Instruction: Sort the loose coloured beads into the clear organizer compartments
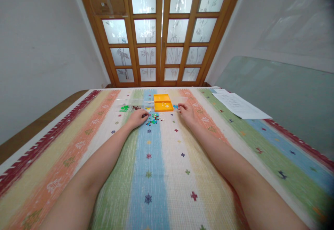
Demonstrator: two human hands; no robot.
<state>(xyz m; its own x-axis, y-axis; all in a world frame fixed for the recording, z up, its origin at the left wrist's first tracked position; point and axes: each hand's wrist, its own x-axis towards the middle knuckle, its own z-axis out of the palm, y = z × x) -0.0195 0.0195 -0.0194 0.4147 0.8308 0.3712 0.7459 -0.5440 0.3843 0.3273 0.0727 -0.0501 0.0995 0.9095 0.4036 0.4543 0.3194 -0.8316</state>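
A loose pile of small coloured pieces (153, 118), mostly blue and green with some red and yellow, lies on the cloth. My left hand (138, 118) rests at the pile's left side, fingers curled together; what is in them is too small to make out. My right hand (186, 113) is over the right end of the clear containers, by some blue pieces (175, 107). Its thumb and fingers are drawn together, and anything between them is hidden. Between the hands stands an open orange box (163, 106) with a few white pieces in it.
Clear containers left of the orange box hold green pieces (124, 108), dark brown pieces (136, 108) and yellow pieces (148, 108). Printed paper (238, 105) lies at the right on the striped tablecloth (148, 167). Beyond the table is a wooden glass-paned door (161, 49).
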